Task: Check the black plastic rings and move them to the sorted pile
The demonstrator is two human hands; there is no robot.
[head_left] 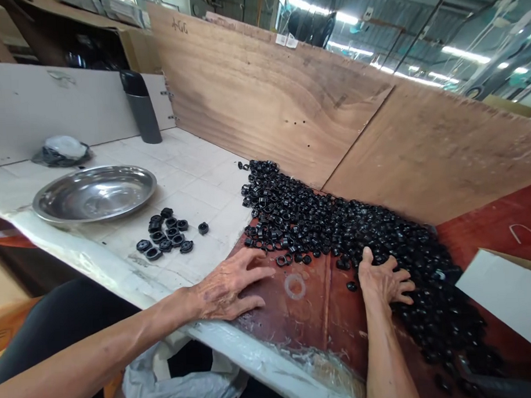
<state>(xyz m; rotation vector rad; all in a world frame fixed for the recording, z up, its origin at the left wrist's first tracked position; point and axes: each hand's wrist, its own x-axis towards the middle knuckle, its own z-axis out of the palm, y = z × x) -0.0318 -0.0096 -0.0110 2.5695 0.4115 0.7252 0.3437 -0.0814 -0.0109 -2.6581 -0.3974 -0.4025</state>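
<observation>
My left hand [236, 283] rests over the edge of the red board [313, 305], fingers spread and nothing held, just short of several black plastic rings [281, 260]. With its fingers apart, my right hand [384, 279] touches the near side of a long heap of small black plastic parts [336, 225]. The heap mixes open rings at the left with rounder, cap-like pieces at the right. Apart from it, a small group of black caps [164, 237] lies on the white surface to the left of my left hand.
A shallow steel bowl [95, 196] sits at the left, with a dark flask [141, 107] behind it. Tall wooden boards [266, 88] wall the back. A white box [508, 298] stands at the right. Below the table edge hangs a white sack [180, 382].
</observation>
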